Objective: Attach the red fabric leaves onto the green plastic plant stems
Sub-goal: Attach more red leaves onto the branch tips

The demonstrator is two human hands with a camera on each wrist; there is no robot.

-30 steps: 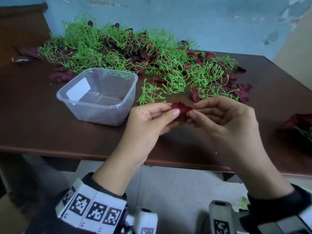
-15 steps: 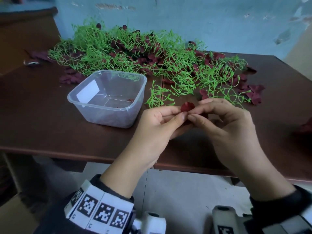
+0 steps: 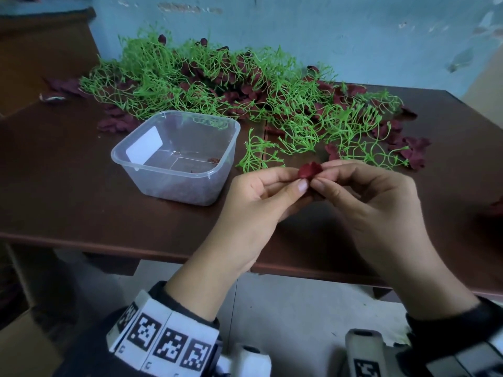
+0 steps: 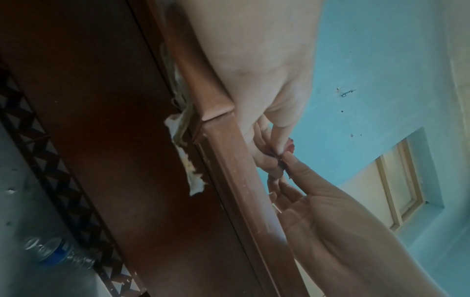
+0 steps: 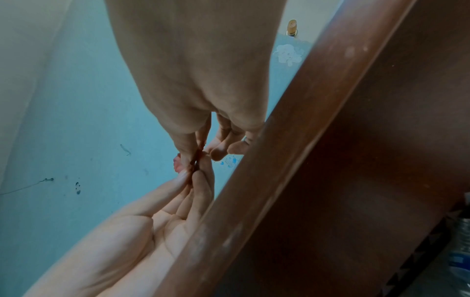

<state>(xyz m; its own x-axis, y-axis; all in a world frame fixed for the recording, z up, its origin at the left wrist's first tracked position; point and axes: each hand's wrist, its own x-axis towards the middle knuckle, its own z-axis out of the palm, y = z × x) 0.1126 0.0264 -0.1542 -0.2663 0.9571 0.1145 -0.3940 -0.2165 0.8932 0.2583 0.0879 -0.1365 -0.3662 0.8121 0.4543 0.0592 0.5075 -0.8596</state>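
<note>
— Head view?
— Left hand [image 3: 261,197] and right hand [image 3: 364,197] both pinched one red fabric leaf [image 3: 309,170] above the worktop [image 3: 68,191], near the green stems [image 3: 217,85] and a clear tub [image 3: 174,156].
— Wrist views?
— Same two-sided grip on the leaf [image 4: 289,145]; it was a dim, possibly folded sliver [image 5: 194,160].

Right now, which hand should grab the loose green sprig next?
Left, probably. The left hand sits nearest the loose green sprig; the right hand can hold the red leaf both now pinch.
</note>
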